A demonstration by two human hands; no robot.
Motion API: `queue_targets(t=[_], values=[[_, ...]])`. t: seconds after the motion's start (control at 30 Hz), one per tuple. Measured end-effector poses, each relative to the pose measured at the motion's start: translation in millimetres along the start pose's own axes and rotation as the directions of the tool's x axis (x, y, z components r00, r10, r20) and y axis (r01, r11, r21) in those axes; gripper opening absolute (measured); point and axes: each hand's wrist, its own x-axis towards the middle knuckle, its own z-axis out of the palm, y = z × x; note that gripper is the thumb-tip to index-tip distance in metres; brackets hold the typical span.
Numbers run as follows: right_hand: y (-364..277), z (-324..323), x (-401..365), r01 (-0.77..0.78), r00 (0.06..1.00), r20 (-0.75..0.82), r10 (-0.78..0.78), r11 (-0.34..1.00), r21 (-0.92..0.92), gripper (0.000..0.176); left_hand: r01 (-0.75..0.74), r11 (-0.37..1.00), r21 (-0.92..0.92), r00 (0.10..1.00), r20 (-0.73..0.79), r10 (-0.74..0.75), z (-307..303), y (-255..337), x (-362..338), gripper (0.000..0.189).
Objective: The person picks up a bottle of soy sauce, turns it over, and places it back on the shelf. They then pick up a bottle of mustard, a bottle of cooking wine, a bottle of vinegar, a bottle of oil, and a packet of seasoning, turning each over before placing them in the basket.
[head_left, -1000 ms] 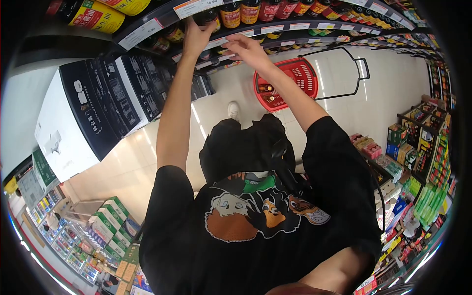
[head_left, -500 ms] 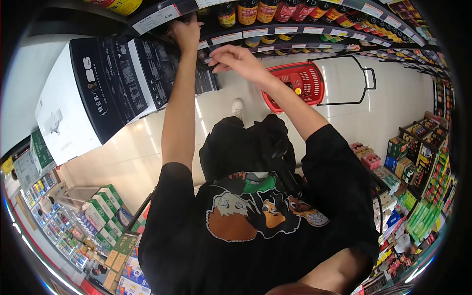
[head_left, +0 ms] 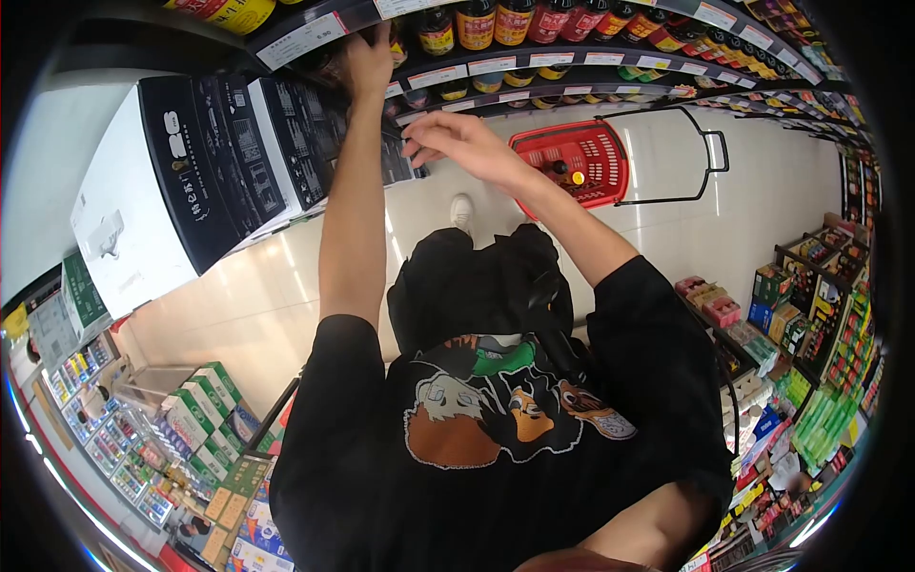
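Observation:
My left hand (head_left: pixel 367 65) reaches into the shelf at the top left, among dark items behind the price-tag strip. Its fingertips are partly hidden there, so what they touch does not show. To its right stand sauce bottles (head_left: pixel 476 26) with yellow and red labels. My right hand (head_left: pixel 464 143) hovers below the shelf edge, its fingers loosely bent and apart, with nothing in it. The red shopping basket (head_left: pixel 610 157) rests on the floor just right of it. A dark bottle with a yellow cap (head_left: pixel 578 178) lies inside.
Stacked black-and-white cartons (head_left: pixel 205 162) stand close on the left, beside my left forearm. The basket's black handle (head_left: pixel 721 153) sticks out to the right. Behind me are displays of green-and-white boxes (head_left: pixel 195 405) and a rack of packaged goods (head_left: pixel 824 296).
My left hand has shifted slightly right within the shelf, its fingers spreading a little upward. My right hand has dropped slightly. More of the basket's dark contents shows now.

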Motion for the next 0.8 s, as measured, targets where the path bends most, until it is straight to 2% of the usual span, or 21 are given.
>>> queue_targets(t=[0.07,0.1,0.33,0.4,0.43,0.5,0.53,0.6,0.63,0.73,0.8], values=[[1.2,1.4,-1.2,0.020,0.999,0.026,-0.020,1.000,-0.023,0.028,-0.126,0.976,0.179,0.987,-0.078,0.142,13.8,-19.8,6.8,0.065],[1.2,3.4,-2.2,0.017,0.999,0.050,-0.016,1.000,-0.019,0.028,0.032,0.999,0.002,0.998,0.060,-0.032,4.3,7.0,-3.3,0.065],[0.0,8.9,-7.8,0.014,0.997,0.080,-0.015,1.000,0.009,0.028,-0.069,0.988,-0.139,0.990,0.112,0.084,11.8,5.4,0.6,0.061],[-0.7,10.3,-8.5,0.003,0.997,0.077,-0.003,1.000,-0.004,0.028,-0.167,0.978,0.129,0.986,0.050,0.162,10.6,-4.4,2.6,0.062],[-1.5,11.1,-8.1,-0.007,0.997,0.073,0.008,1.000,-0.018,0.027,-0.166,0.977,0.131,0.986,0.047,0.161,10.3,-10.6,-2.7,0.062],[-2.1,11.6,-6.7,-0.002,0.996,0.086,0.002,1.000,0.000,0.027,-0.165,0.984,0.064,0.982,-0.086,0.171,7.3,-18.3,-17.6,0.062],[-2.1,12.1,-5.6,0.002,0.996,0.093,-0.004,1.000,0.019,0.027,-0.166,0.984,0.067,0.981,-0.088,0.171,1.8,-12.3,-24.9,0.062],[-2.2,13.5,-5.1,0.002,0.995,0.100,-0.004,1.000,0.027,0.026,-0.215,0.974,-0.073,0.934,-0.306,0.183,-9.9,-2.4,-40.8,0.064],[-2.2,14.3,-5.8,0.000,0.994,0.105,-0.004,0.999,0.033,0.026,-0.250,0.968,0.031,0.918,-0.309,0.248,-16.3,3.9,-43.5,0.071],[-2.5,19.5,-6.3,-0.033,0.991,0.132,0.026,0.998,0.049,0.027,-0.225,0.967,0.122,0.883,-0.394,0.255,-13.8,8.7,-42.4,0.079],[-1.3,22.9,-7.6,-0.048,0.990,0.137,0.039,0.997,0.059,0.027,-0.165,0.972,0.166,0.893,-0.392,0.219,-9.4,-11.8,-30.1,0.083]])
